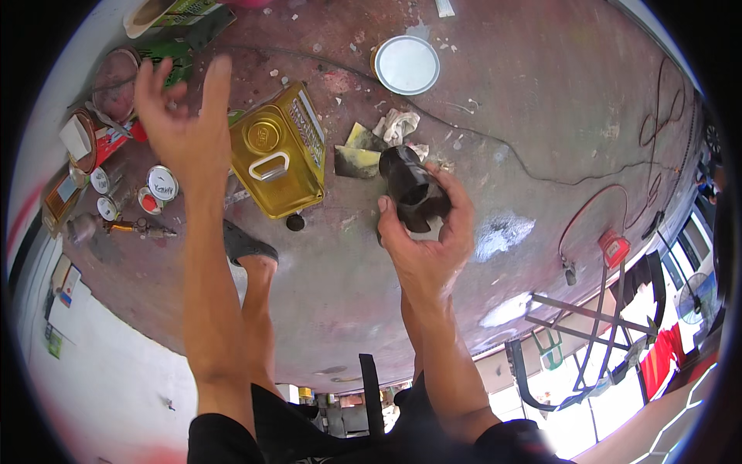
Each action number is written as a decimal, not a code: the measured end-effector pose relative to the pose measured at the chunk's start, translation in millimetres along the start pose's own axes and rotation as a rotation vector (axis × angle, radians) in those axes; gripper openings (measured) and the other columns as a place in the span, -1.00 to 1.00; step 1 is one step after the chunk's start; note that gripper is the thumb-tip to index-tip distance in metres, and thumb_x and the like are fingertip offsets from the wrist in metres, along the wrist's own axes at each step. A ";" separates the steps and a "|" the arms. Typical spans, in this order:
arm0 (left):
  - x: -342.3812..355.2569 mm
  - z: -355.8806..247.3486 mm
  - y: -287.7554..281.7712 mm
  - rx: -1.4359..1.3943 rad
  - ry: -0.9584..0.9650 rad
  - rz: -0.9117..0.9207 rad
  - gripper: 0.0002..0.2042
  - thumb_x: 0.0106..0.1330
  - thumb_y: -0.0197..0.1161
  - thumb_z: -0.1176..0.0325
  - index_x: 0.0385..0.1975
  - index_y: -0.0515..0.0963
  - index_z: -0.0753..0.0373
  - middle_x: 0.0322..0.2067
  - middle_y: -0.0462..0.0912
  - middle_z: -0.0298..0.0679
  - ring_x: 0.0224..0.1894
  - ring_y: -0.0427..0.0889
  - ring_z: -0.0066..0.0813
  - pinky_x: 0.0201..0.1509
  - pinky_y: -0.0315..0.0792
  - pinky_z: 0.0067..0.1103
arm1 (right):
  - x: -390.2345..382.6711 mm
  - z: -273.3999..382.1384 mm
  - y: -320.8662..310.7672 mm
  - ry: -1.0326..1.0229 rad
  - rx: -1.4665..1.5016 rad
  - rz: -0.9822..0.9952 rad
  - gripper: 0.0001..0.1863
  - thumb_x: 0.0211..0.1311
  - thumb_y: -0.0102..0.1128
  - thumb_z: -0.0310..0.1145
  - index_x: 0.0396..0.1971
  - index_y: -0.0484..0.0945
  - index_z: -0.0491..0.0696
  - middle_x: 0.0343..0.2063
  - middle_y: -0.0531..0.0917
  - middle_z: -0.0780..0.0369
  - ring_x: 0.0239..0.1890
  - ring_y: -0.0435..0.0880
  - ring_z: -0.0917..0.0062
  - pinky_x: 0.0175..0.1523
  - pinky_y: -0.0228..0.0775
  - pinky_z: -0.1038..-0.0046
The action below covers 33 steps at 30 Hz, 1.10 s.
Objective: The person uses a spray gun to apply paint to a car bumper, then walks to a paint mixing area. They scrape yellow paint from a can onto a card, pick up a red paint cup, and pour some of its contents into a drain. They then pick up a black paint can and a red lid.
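My right hand [427,251] is closed around a black, hollow-looking cylindrical part [405,176] with a curved piece at its lower side; its exact kind does not show. Up at the left, my left hand [185,127] is raised with its fingers spread and nothing in them. Just right of that hand a gold rectangular metal can [297,182] with a white handle stands on the floor. Beyond the black part lie yellow and dark sandpaper-like sheets [357,162] and a crumpled white rag [396,124]. A small black cap [294,223] rests by the can.
A round can with a pale lid [409,66] stands farther off. Several small tins [162,183] and a spray gun [139,227] are at the left. A dark cable [495,135] crosses the floor. At the right are a red object with a hose [614,249] and a metal stand [583,313].
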<state>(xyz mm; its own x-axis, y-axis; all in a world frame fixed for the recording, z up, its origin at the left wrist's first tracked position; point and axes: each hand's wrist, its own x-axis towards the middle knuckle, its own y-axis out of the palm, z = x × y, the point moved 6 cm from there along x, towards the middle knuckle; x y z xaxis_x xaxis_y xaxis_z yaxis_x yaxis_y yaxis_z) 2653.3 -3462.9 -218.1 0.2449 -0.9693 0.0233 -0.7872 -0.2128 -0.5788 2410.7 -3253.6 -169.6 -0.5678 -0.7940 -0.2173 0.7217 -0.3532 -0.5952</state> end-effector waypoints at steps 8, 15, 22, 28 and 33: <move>-229.7 9.0 -129.0 0.050 -0.181 0.463 -0.48 0.31 0.57 0.48 0.27 0.60 0.33 -0.03 0.73 -0.23 -0.18 0.63 -0.44 -0.18 0.54 -0.47 | -5.7 3.3 18.5 0.104 0.280 -0.083 -0.25 0.16 0.59 -0.67 0.36 0.46 -0.15 0.15 0.73 0.13 0.12 0.74 0.44 0.13 0.66 0.45; -310.9 21.4 -124.4 -0.002 -0.160 0.779 -0.58 0.22 0.62 0.46 0.07 0.68 0.33 -0.23 0.77 -0.08 -0.35 0.68 -0.19 -0.22 0.58 -0.39 | -0.8 21.5 21.9 0.214 0.257 -0.059 -0.26 0.19 0.60 -0.64 0.35 0.45 -0.19 0.15 0.69 0.12 0.11 0.72 0.46 0.16 0.64 0.46; -317.9 0.6 -98.9 -0.120 -0.207 0.827 -0.58 0.30 0.59 0.34 0.11 0.67 0.33 -0.08 0.81 -0.03 -0.15 0.78 -0.08 -0.08 0.65 -0.29 | -8.9 30.6 34.5 0.138 0.150 -0.059 -0.29 0.19 0.61 -0.64 0.34 0.49 -0.15 0.12 0.72 0.12 0.10 0.74 0.45 0.19 0.61 0.46; -318.3 2.0 -107.3 -0.111 -0.200 0.877 -0.57 0.34 0.57 0.29 0.12 0.67 0.35 -0.02 0.81 0.00 -0.05 0.78 -0.02 0.04 0.65 -0.27 | -7.5 23.9 30.9 -0.047 0.107 -0.053 -0.28 0.25 0.68 -0.53 0.36 0.49 -0.18 0.15 0.70 0.16 0.12 0.70 0.52 0.18 0.57 0.49; -311.1 8.2 -115.3 -0.098 -0.220 0.864 -0.57 0.38 0.53 0.25 0.13 0.66 0.35 -0.01 0.79 0.01 -0.06 0.76 0.00 0.06 0.63 -0.24 | -9.5 25.7 34.0 -0.072 0.062 -0.036 -0.28 0.28 0.66 -0.52 0.38 0.48 -0.19 0.18 0.67 0.12 0.15 0.70 0.44 0.26 0.57 0.44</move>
<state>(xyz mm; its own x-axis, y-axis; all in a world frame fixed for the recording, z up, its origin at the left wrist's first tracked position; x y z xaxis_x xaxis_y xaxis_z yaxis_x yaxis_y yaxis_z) 2672.6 -3135.8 -165.4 -0.3609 -0.7525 -0.5508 -0.7893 0.5611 -0.2494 2450.8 -3270.7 -167.9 -0.5655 -0.8130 -0.1389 0.7258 -0.4106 -0.5519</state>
